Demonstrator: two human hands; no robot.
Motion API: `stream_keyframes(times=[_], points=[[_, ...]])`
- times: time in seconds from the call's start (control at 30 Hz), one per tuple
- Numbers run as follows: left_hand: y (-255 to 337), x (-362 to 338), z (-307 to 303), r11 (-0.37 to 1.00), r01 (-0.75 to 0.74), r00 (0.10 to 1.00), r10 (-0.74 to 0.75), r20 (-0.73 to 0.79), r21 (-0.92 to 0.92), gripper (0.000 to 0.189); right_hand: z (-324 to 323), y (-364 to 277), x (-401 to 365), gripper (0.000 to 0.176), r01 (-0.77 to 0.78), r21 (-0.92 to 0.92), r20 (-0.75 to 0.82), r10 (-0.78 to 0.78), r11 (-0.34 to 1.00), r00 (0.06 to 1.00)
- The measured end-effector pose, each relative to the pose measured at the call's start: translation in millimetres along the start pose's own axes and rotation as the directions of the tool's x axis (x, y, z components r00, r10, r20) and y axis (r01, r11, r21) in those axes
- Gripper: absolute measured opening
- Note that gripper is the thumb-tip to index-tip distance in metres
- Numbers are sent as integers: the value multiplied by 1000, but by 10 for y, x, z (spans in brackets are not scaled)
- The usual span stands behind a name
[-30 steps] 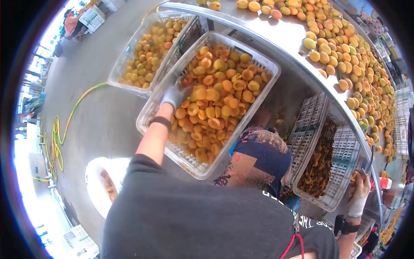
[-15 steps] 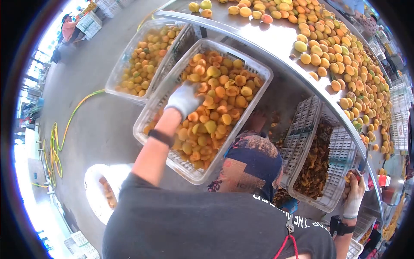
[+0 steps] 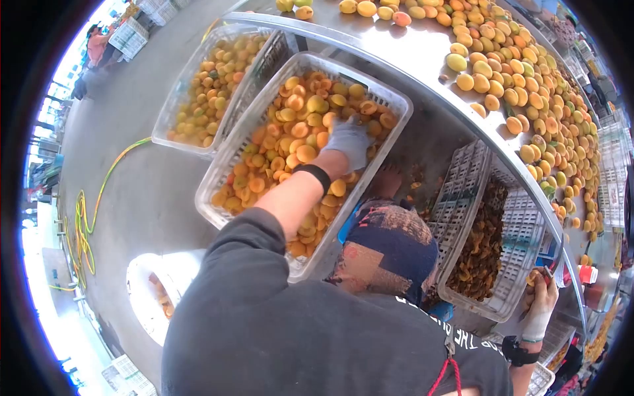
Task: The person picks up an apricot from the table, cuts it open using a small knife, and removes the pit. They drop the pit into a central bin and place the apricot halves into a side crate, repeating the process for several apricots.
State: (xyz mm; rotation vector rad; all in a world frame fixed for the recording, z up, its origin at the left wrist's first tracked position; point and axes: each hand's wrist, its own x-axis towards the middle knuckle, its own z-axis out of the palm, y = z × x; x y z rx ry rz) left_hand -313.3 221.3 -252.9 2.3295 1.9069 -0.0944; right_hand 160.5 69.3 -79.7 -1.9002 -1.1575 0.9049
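Note:
My left hand (image 3: 350, 144), in a pale glove with a black wristband above it, lies on the apricot halves (image 3: 290, 142) that fill a white plastic crate (image 3: 210, 173). Its fingers look spread among the fruit near the crate's right side, partly blurred and sunk in. At the far right, my right hand (image 3: 543, 297) is closed on an orange piece of apricot (image 3: 531, 276) at its fingertips. A thin dark-red thing also shows there, too small to make out. The right wrist has a white covering and a dark band.
Whole apricots (image 3: 515, 86) cover the metal table (image 3: 396, 56), whose curved edge passes close by. Another crate of apricots (image 3: 214, 86) stands on the left. A crate of brown pieces (image 3: 485, 247), a white bucket (image 3: 142, 280) and a yellow-green hose (image 3: 89, 231) are around me.
My left hand has moved right across the apricot halves, from the crate's left part to its right part. My right hand stays in nearly the same place, slightly lower.

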Motion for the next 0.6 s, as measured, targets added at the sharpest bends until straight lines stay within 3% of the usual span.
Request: stream_keyframes(times=[0.03,0.1,0.17,0.23,0.37,0.43,0.47,0.5,0.57,0.6], points=[[-5,-115,-91,1000,-1,1000,1,2,4,37,-42,32,3,19,-3,4,1,3,1000,1000],[-34,-358,-302,999,-20,986,13,164,43,35,-24,3,6,20,-18,69,-17,20,997,1000],[-138,-562,-285,1000,-3,986,3,167,4,37,-65,53,-1,20,3,71,-17,-2,997,1000],[-272,-783,-350,979,205,957,-200,209,-5,40,-77,34,-49,20,-6,89,-21,7,996,1000],[-350,-1181,-527,963,247,960,-258,104,109,48,-90,147,-69,20,27,70,-70,-22,997,997],[-155,-1171,-416,999,34,998,-32,-58,36,50,-32,172,-69,20,3,100,-33,1,995,999],[13,-1068,-347,995,76,997,-78,27,64,51,-6,166,-56,20,-16,121,-8,17,992,1000],[81,-948,-252,1000,26,994,-26,109,-5,56,22,161,-42,20,-9,124,-6,10,992,1000],[49,-704,389,991,-101,988,110,110,-83,60,74,175,-33,25,-52,134,58,45,990,997],[35,-703,402,991,-100,988,109,110,-85,60,84,167,-34,25,-52,133,58,44,990,997]])
